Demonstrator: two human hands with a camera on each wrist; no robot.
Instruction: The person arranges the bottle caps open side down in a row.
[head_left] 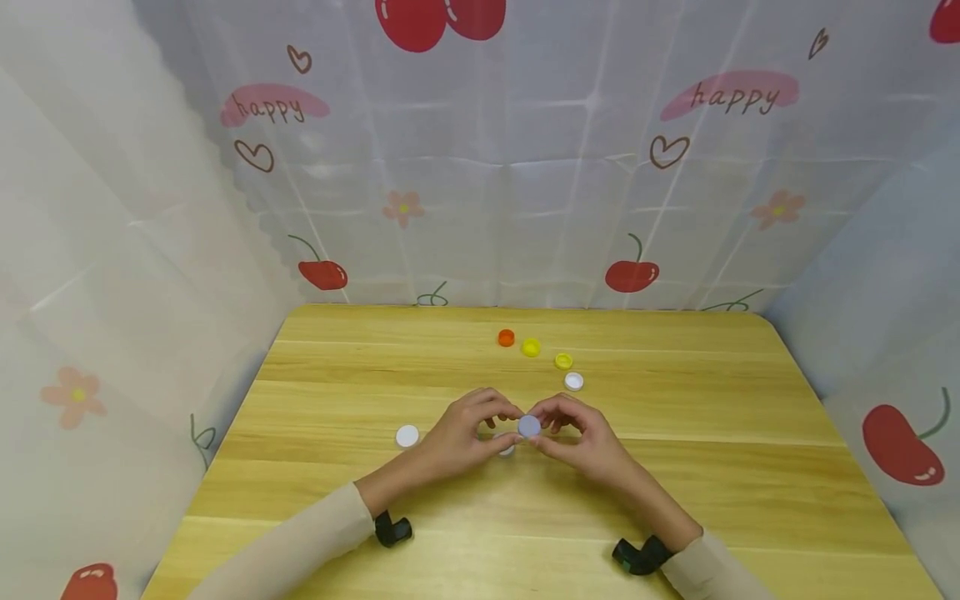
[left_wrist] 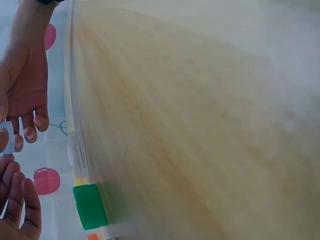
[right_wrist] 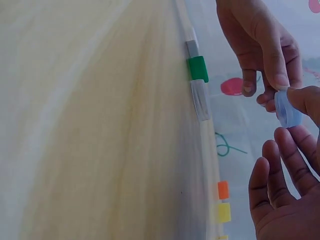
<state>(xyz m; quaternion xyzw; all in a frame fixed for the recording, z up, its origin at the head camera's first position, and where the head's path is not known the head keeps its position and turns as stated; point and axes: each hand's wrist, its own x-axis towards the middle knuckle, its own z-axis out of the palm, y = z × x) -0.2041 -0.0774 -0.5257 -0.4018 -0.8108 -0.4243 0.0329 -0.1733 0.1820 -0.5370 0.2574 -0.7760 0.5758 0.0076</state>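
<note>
Both hands meet at a pale blue bottle cap [head_left: 528, 426] raised above the table. My left hand [head_left: 467, 431] pinches its left side between thumb and index finger. From the right, my right hand [head_left: 592, 442] grips it with thumb and fingertips; the right wrist view shows the cap [right_wrist: 289, 111] edge-on with a ridged rim. Partly covered by the left hand, a white cap [head_left: 506, 449] lies below. A green cap [left_wrist: 91, 206] and a clear cap [left_wrist: 78, 155] stand out in the left wrist view; in the head view the green one is hidden.
Beyond the hands, an orange cap [head_left: 506, 337], a yellow cap [head_left: 531, 347], another yellow cap [head_left: 563, 361] and a white cap lie in a slanting row. Another white cap [head_left: 407, 436] is by the left forearm. Printed curtains [head_left: 495, 233] surround the wooden table [head_left: 337, 375].
</note>
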